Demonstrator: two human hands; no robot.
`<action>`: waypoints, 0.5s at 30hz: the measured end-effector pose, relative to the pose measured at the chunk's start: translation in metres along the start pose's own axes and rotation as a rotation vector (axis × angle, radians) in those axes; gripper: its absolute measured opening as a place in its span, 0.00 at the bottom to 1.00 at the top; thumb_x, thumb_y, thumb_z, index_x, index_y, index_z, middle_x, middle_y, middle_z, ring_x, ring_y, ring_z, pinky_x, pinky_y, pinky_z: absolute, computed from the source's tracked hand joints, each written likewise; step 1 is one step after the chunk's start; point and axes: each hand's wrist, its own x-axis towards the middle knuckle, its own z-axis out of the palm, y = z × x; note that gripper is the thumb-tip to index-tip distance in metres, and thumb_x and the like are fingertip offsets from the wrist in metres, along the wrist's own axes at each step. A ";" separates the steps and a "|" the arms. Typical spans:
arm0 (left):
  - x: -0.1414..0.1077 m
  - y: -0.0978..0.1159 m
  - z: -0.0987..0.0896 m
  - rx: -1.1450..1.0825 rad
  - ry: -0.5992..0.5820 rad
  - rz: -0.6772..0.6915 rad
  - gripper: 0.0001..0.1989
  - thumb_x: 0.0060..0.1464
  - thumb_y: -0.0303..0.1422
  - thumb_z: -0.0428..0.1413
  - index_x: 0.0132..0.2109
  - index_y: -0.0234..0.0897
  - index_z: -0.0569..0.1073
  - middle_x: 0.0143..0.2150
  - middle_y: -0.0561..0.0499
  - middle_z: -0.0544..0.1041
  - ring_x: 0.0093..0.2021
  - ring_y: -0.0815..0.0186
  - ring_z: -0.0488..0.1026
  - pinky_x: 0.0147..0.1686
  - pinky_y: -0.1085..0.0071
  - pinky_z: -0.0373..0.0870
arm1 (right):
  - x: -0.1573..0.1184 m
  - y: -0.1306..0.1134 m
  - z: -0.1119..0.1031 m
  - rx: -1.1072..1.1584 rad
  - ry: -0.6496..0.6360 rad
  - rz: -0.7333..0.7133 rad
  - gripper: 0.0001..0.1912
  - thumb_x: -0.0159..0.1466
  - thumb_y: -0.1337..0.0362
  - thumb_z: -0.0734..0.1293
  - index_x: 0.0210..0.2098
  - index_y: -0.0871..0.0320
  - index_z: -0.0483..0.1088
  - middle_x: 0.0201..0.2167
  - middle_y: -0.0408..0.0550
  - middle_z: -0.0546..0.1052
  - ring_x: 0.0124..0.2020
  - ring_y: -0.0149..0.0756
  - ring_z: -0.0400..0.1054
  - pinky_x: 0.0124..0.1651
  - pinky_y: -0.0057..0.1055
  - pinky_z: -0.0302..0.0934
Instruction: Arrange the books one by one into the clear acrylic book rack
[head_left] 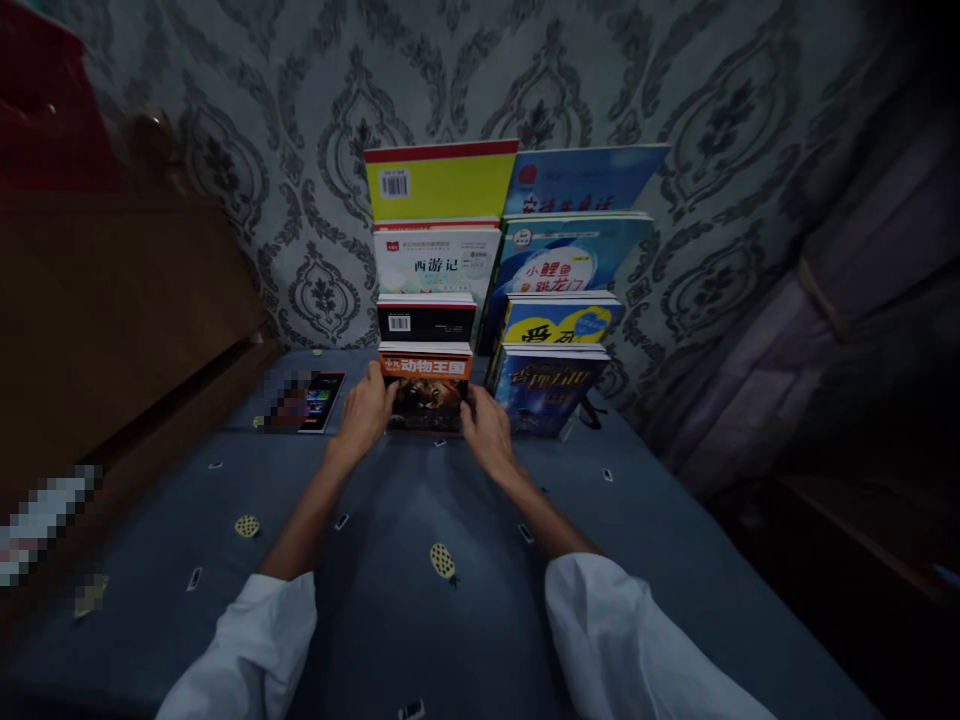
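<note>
Both of my hands are at the front book of the left row, a book with an orange title band and a big cat on its cover (427,385). My left hand (367,405) grips its left edge, and my right hand (486,425) grips its right edge. The book stands upright. Behind it, a black-backed book (427,322), a pale book (435,258) and a yellow-green book (450,185) rise in steps. Close by my right hand stands a dark blue book (551,390), at the front of the right row.
Behind the dark blue book are a yellow-and-blue book (562,320) and taller blue books (577,250). A dark book (322,400) lies flat at the left on the blue patterned cloth (390,600). A brown wooden piece (127,300) borders the left; a curtain (772,340) hangs right.
</note>
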 end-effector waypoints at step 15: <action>0.003 -0.003 0.010 -0.044 0.042 0.001 0.08 0.67 0.30 0.47 0.51 0.34 0.63 0.46 0.39 0.79 0.47 0.54 0.78 0.43 0.66 0.70 | 0.001 -0.008 0.003 0.061 -0.043 0.122 0.26 0.65 0.67 0.57 0.61 0.65 0.67 0.54 0.62 0.78 0.52 0.51 0.75 0.55 0.45 0.68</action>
